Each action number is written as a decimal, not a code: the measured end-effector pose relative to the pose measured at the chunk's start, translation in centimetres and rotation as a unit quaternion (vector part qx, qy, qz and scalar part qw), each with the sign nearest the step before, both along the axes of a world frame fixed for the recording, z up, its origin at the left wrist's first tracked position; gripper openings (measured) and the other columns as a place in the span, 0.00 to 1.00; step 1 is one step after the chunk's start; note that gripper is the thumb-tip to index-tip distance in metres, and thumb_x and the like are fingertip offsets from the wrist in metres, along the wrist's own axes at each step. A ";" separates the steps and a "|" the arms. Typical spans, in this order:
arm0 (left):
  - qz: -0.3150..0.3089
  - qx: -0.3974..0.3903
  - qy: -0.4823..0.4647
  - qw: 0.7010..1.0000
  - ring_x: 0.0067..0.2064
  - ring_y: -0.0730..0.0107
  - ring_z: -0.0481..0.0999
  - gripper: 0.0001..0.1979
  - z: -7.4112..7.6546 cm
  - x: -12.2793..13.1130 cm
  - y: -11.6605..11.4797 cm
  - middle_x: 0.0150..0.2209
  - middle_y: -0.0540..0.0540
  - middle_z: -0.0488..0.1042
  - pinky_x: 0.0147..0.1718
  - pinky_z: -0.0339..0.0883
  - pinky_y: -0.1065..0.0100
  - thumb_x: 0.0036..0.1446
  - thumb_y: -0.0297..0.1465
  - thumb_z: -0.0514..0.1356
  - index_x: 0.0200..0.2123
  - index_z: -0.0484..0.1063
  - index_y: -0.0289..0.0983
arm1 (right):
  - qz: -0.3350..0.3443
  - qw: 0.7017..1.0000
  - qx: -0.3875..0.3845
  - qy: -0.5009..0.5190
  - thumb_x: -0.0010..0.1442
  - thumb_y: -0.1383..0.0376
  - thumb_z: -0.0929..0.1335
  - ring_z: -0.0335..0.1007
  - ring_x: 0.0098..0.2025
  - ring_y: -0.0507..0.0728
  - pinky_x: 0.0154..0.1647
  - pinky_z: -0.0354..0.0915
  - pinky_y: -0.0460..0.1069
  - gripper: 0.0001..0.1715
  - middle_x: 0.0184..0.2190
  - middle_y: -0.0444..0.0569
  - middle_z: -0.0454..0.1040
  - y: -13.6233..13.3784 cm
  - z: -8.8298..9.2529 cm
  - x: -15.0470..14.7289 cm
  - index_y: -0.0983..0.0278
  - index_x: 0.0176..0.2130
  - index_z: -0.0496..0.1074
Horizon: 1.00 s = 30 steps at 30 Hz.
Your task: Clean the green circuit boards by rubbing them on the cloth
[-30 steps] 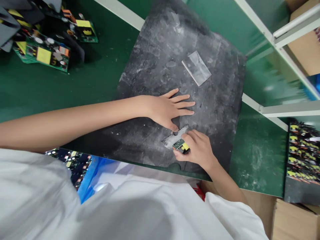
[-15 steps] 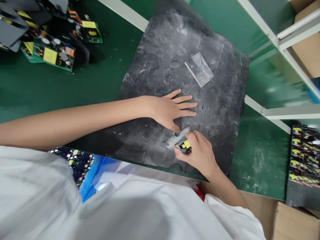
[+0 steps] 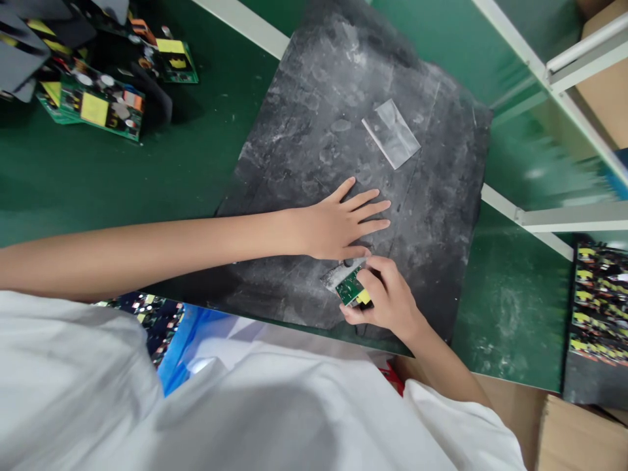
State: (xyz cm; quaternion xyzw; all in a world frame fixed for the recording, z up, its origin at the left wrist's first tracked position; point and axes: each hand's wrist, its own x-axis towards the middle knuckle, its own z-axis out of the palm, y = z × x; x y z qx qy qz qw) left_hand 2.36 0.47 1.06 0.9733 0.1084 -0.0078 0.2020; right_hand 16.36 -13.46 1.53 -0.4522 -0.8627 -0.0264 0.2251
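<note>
A small green circuit board (image 3: 349, 286) with a yellow-wrapped part is gripped between the thumb and fingers of my right hand (image 3: 390, 297), near the front of the black mat (image 3: 314, 137). Its green face is tilted up toward me. Under and beside the board lies a grey, dusty flat strip (image 3: 336, 275), partly covered by it. My left hand (image 3: 346, 222) rests flat on the mat with fingers spread, its thumb close to the strip's far end and my right fingertips. Farther back on the mat lies a clear plastic piece (image 3: 392, 136).
Circuit boards (image 3: 105, 108) and grey plates are heaped on the green table (image 3: 98, 176) at the far left. More boards fill a tray (image 3: 601, 307) at the right. A white frame (image 3: 554, 219) stands along the right. Below the front edge is a blue-edged bin (image 3: 171, 366) with boards.
My right hand has turned the circuit board so that its green face shows. My left hand has shifted slightly toward me, its thumb reaching farther right.
</note>
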 end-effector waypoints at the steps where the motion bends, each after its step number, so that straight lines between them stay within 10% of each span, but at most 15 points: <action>1: 0.001 0.001 0.000 1.000 0.69 0.55 0.34 0.29 0.0 0.0 0.0 0.68 0.47 0.37 0.64 0.29 0.43 0.64 0.43 0.43 0.65 0.45 0.41 | 0.001 1.000 -0.009 -0.003 0.60 0.60 0.62 0.63 0.35 0.60 0.29 0.70 0.51 0.14 0.35 0.55 0.61 0.1 0.0 0.0 0.67 0.42 0.61; 30: 0.000 0.020 0.031 0.999 0.69 0.58 0.33 0.29 0.2 0.1 0.1 0.68 0.49 0.36 0.64 0.29 0.45 0.64 0.44 0.42 0.66 0.44 0.43 | -0.019 0.997 -0.065 0.024 0.61 0.62 0.62 0.64 0.38 0.62 0.34 0.70 0.54 0.13 0.37 0.56 0.63 0.0 0.0 0.0 0.67 0.43 0.60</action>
